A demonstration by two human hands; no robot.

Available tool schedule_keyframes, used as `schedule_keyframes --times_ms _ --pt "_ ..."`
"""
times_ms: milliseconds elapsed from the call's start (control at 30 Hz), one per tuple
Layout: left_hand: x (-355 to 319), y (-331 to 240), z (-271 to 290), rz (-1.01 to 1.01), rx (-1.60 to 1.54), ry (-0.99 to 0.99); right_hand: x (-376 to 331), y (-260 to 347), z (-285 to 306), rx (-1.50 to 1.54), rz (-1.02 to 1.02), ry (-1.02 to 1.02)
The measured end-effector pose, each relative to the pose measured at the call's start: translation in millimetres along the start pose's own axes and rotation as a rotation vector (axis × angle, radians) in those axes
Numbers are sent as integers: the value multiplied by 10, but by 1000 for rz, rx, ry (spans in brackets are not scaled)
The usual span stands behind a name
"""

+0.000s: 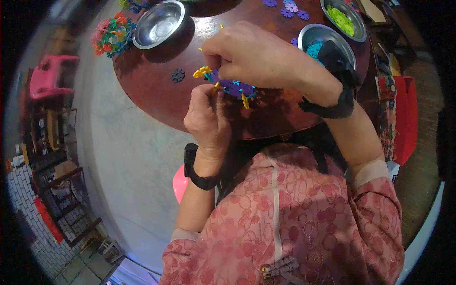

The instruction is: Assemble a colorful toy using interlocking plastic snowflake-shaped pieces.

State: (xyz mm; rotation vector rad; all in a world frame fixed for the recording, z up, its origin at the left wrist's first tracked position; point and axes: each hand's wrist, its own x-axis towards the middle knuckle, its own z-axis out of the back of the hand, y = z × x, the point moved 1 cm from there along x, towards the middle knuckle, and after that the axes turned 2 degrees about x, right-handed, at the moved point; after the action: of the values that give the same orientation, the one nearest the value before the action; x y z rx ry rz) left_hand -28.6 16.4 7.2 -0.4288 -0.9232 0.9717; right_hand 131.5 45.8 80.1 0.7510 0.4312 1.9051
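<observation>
Over the round table, both my hands are closed on a small construction of interlocking snowflake discs (237, 89), mostly purple with teal and yellow discs at its edges. My left hand (206, 116) pinches a yellow disc seen edge-on (217, 85) at the construction's near left side. From above, my right hand (251, 57) reaches across with curled fingers against its upper part; what the fingertips grip there is hidden behind the hand. One yellow disc (203, 71) sticks out at the left, another yellow disc (245, 101) at the near side.
A loose dark grey disc (178, 75) lies on the brown table (156, 102). Metal bowls stand around: one at the left (159, 24), one with teal discs (314, 47), one with green discs (341, 21). A multicoloured disc ball (113, 34) sits at the left edge, purple discs (287, 13) at the back.
</observation>
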Motion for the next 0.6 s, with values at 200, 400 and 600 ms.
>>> schedule_keyframes --times_ms 200,400,600 --pt "11 3 -9 -103 54 -16 -61 -2 -51 29 -16 -35" --pt "26 -6 -50 -138 82 -10 -60 0 -14 -110 -37 -38" --pt "61 51 67 165 -488 -127 -85 37 240 106 -7 89"
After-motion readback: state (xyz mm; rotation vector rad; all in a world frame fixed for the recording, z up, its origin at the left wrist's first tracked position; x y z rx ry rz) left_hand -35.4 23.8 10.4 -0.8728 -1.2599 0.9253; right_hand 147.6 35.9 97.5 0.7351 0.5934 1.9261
